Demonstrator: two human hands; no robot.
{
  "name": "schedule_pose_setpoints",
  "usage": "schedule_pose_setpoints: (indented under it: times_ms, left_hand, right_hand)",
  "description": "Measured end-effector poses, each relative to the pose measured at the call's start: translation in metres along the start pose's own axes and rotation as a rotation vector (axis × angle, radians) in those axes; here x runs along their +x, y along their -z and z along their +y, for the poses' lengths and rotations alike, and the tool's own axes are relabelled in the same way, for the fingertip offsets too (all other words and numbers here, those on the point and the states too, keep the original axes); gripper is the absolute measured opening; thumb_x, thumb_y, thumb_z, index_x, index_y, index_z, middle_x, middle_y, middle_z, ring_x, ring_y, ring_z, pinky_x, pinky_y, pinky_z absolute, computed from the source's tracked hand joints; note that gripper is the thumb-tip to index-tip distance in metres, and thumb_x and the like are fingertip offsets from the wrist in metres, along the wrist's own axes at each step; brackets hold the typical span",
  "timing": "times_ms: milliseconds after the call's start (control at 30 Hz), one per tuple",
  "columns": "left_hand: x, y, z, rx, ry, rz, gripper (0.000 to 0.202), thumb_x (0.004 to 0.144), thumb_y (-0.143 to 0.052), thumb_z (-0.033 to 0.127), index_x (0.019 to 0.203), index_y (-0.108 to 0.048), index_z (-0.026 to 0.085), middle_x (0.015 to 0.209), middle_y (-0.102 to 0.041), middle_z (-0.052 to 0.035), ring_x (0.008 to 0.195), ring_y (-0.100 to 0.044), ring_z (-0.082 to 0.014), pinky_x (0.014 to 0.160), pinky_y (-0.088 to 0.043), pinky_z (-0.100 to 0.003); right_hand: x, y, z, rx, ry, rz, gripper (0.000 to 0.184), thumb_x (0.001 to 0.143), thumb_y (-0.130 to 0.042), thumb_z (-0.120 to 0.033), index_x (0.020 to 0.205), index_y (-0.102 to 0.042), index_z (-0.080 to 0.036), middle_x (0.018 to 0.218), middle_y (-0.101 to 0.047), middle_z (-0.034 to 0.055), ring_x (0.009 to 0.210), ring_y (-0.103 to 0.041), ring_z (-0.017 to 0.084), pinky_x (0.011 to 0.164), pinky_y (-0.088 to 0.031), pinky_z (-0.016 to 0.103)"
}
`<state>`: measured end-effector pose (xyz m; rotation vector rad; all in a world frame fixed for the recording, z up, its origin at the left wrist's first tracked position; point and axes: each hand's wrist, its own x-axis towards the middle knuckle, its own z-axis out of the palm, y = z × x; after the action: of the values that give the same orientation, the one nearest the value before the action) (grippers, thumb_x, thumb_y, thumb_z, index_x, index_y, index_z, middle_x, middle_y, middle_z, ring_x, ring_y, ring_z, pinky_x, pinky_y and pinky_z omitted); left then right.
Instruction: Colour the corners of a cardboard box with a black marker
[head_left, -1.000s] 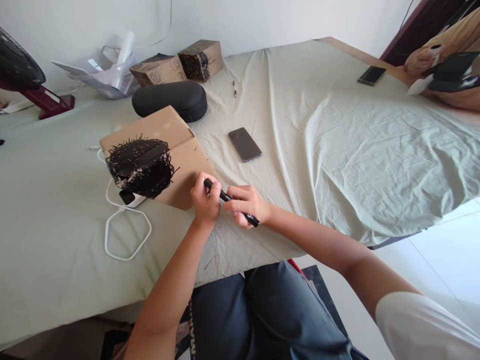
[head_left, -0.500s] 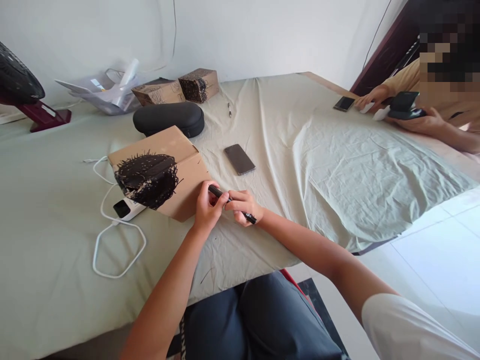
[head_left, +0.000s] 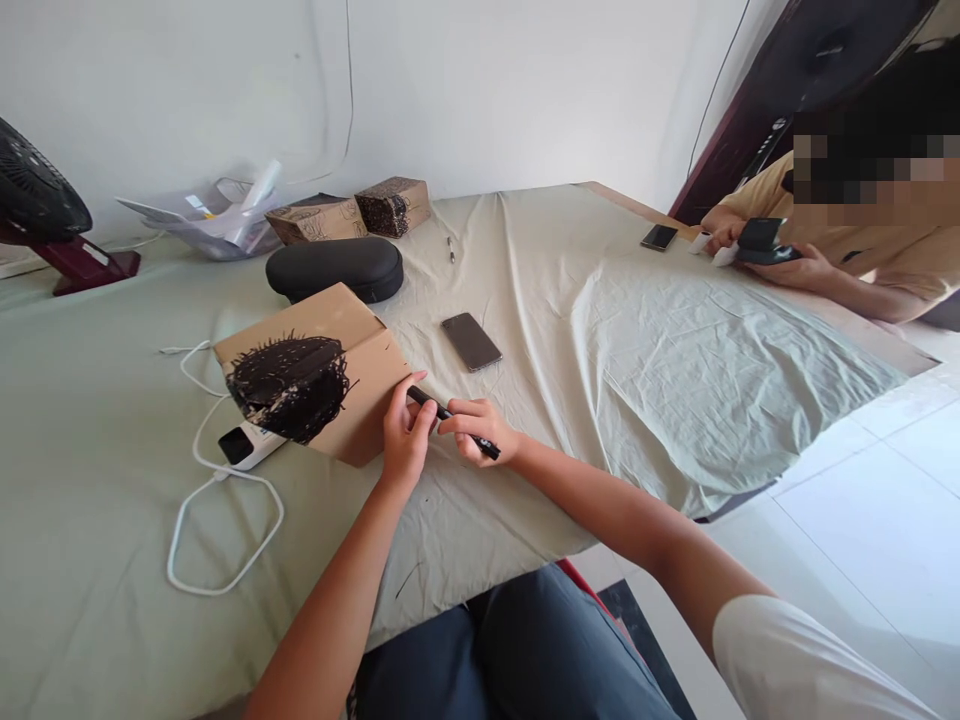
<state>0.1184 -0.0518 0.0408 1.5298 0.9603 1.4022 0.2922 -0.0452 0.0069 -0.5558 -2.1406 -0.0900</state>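
My R fingers [head_left: 466, 408] are curled round the marker [head_left: 443, 411], L fingers [head_left: 426, 416] pinching its far end, just beside the cardboard box [head_left: 367, 395] on the bench [head_left: 555, 480]. White print [head_left: 484, 444] on marker: too small to read. Box w/ black scribble [head_left: 289, 390]; 2 scribbled boxes [head_left: 394, 208] at back.

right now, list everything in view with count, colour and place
marker: 1, black, front centre
big box: 1, brown with black scribble, left
phones: 2, dark, centre and far right
pen: 1, dark and pale, centre back
case: 1, black, behind big box
small boxes: 2, brown and black, back left
bin: 1, translucent, back left
fan: 1, black and red, far left
device: 1, white and black, by big box
cable: count unclear, white, left
cloth: 1, pale green, centre
co-worker: 1, tan sleeves, far right
handheld item: 1, dark, with co-worker
left hand: 1, bare, on marker
right hand: 1, bare, on marker
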Motion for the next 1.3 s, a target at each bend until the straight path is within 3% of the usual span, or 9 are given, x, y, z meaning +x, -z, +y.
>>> schedule_pose_setpoints:
  times_ms: [67,233,400,533,667,767,867,1100,1300]
  left_hand:
    - [-0.002,-0.001,-0.002,-0.012,0.003,0.024,0.064,0.097,-0.072,0.061,0.143,-0.062,0.019,0.064,-0.05,0.0048,0.055,-0.048,-0.0134,0.054,-0.043,-0.025]
    - [-0.003,-0.003,-0.008,-0.021,0.011,0.056,0.061,0.095,-0.074,0.061,0.14,-0.063,0.021,0.067,-0.05,0.0046,0.055,-0.045,-0.012,0.051,-0.04,-0.022]
    - [-0.001,-0.001,-0.011,-0.049,0.026,0.032,0.054,0.093,-0.078,0.056,0.132,-0.065,0.021,0.066,-0.051,0.0038,0.055,-0.047,-0.0119,0.05,-0.041,-0.02]
    - [-0.001,0.0,-0.009,-0.045,0.027,0.061,0.059,0.092,-0.079,0.055,0.137,-0.064,0.02,0.068,-0.05,0.0042,0.056,-0.045,-0.0116,0.051,-0.04,-0.021]
    - [-0.001,-0.001,-0.007,-0.024,-0.008,0.081,0.07,0.09,-0.08,0.06,0.143,-0.061,0.02,0.078,-0.056,0.0013,0.061,-0.049,-0.0122,0.054,-0.044,-0.023]
    - [-0.001,-0.002,-0.007,-0.01,-0.021,0.077,0.071,0.092,-0.078,0.062,0.146,-0.059,0.02,0.075,-0.053,0.0029,0.059,-0.045,-0.0112,0.053,-0.041,-0.023]
    - [-0.003,-0.003,-0.008,-0.03,-0.005,0.065,0.071,0.092,-0.078,0.062,0.146,-0.057,0.021,0.07,-0.05,0.0049,0.057,-0.044,-0.0111,0.052,-0.04,-0.022]
    - [-0.006,-0.009,-0.008,-0.154,-0.017,0.124,0.063,0.087,-0.086,0.057,0.128,-0.052,0.022,0.086,-0.066,-0.0012,0.074,-0.063,-0.0141,0.067,-0.053,-0.024]
    - [-0.006,-0.005,-0.009,-0.081,-0.06,0.065,0.057,0.097,-0.077,0.052,0.139,-0.053,0.021,0.07,-0.051,0.0056,0.061,-0.047,-0.0109,0.058,-0.042,-0.021]
  right_hand:
    - [0.001,0.001,-0.002,-0.015,-0.013,-0.03,0.037,0.11,-0.025,-0.023,0.103,-0.061,-0.017,0.077,-0.046,-0.0001,0.056,-0.041,0.013,0.059,-0.041,0.023]
    - [-0.001,-0.001,-0.002,-0.116,-0.094,-0.291,0.022,0.104,-0.043,-0.018,0.107,-0.065,-0.016,0.08,-0.05,0.0006,0.06,-0.048,0.013,0.065,-0.046,0.023]
    - [0.0,0.0,-0.003,-0.071,-0.136,-0.349,0.022,0.105,-0.044,-0.017,0.109,-0.066,-0.015,0.083,-0.052,0.0017,0.066,-0.053,0.013,0.068,-0.048,0.023]
    - [0.001,0.002,-0.005,-0.001,-0.109,-0.267,0.028,0.107,-0.039,-0.02,0.109,-0.066,-0.014,0.083,-0.053,0.0026,0.066,-0.054,0.014,0.068,-0.048,0.024]
    - [0.004,0.004,-0.007,0.066,-0.072,-0.071,0.034,0.109,-0.033,-0.024,0.108,-0.065,-0.015,0.079,-0.054,0.0018,0.062,-0.052,0.013,0.063,-0.046,0.024]
    - [0.008,0.007,-0.01,0.099,-0.048,0.048,0.037,0.111,-0.03,-0.026,0.108,-0.065,-0.015,0.077,-0.054,0.0008,0.059,-0.049,0.012,0.06,-0.044,0.023]
    - [0.012,0.011,-0.013,0.09,-0.053,0.054,0.035,0.11,-0.032,-0.026,0.108,-0.066,-0.016,0.076,-0.054,0.0004,0.057,-0.048,0.012,0.058,-0.043,0.023]
    - [0.013,0.011,-0.013,0.137,-0.046,0.151,0.027,0.106,-0.037,-0.021,0.111,-0.064,-0.018,0.078,-0.055,0.0009,0.056,-0.048,0.013,0.055,-0.043,0.025]
    - [0.012,0.012,-0.012,0.149,-0.083,0.148,0.024,0.105,-0.038,-0.02,0.113,-0.061,-0.021,0.08,-0.054,0.0013,0.058,-0.049,0.014,0.055,-0.043,0.027]
